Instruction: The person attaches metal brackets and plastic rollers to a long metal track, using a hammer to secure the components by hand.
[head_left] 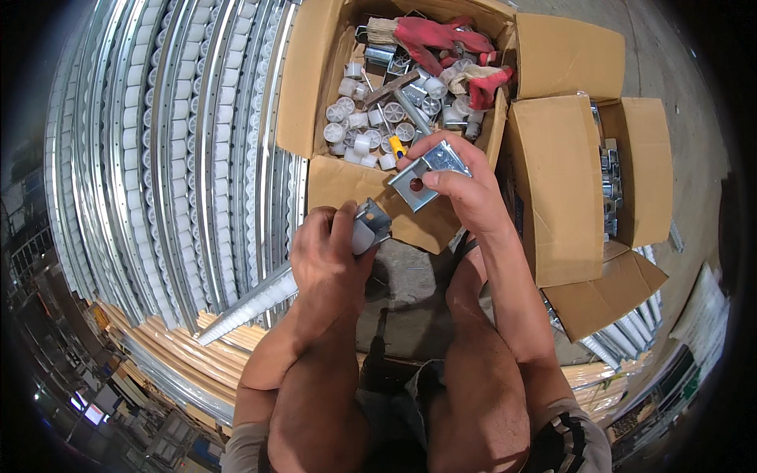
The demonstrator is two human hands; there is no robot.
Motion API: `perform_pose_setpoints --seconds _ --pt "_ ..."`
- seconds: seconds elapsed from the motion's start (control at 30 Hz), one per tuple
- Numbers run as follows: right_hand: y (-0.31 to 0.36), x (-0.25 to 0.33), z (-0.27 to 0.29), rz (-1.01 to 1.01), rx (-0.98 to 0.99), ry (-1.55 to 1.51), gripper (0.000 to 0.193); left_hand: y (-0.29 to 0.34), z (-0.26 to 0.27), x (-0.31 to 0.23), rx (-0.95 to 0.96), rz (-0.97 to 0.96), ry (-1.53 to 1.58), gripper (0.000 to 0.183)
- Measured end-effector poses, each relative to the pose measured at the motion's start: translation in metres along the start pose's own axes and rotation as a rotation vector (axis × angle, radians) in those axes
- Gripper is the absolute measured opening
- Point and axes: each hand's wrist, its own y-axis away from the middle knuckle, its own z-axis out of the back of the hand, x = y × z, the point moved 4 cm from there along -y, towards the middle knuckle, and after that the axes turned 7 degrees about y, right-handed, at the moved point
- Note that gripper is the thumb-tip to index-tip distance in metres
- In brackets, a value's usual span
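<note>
Just this side of the open carton (347, 188), our left hand (325, 251) wraps the end of a roller rail (254, 306) and our right hand (467, 188) pinches a metal bracket (424, 169); we seem to be pairing them, which calls for squaring both up. White rollers (363, 143) lie inside the carton.

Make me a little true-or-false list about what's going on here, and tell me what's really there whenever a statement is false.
1. The right hand holds a metal bracket. True.
2. The left hand is empty. False: it holds a roller track.
3. Both hands wear gloves. False: both are bare; the red gloves lie in an open cardboard box.
4. Loose white rollers lie in that box too. True.
5. A gap shows between the metal bracket and the roller track. True.
</note>
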Motion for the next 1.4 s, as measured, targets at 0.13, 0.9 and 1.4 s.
perform_pose_setpoints --seconds 0.13,0.9,1.4 --pt "-0.002 0.002 -0.002 0.011 0.024 0.103 0.045 0.004 -0.004 -0.005 -0.041 -0.026 -0.112 0.069" --pt "-0.013 0.005 -0.028 -0.033 0.232 0.085 0.036 0.004 0.001 0.004 0.011 0.086 0.092 0.073" --pt "0.002 0.003 -0.028 0.002 0.166 0.124 0.03 -0.004 0.007 0.003 -0.014 0.078 0.129 0.053"
